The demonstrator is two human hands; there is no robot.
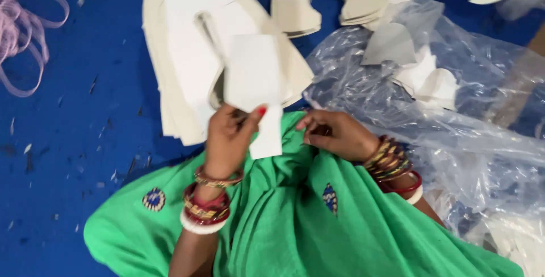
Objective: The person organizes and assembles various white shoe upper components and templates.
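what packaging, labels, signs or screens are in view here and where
Clear plastic bag: right side on the blue floor, crumpled, see-through, pale cut pieces lying on it, just beyond the right hand.
No labels, signs or screens show.

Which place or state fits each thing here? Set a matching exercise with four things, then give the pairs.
Things:
1. white cut piece
2. clear plastic bag
3. pink cord
4. green cloth

Places or states:
A. looped at the far left on the blue surface
B. draped over the lap, under both wrists
C. pinched in the left hand
D. crumpled beside the right hand, with pale pieces on it

Pairs: 1-C, 2-D, 3-A, 4-B
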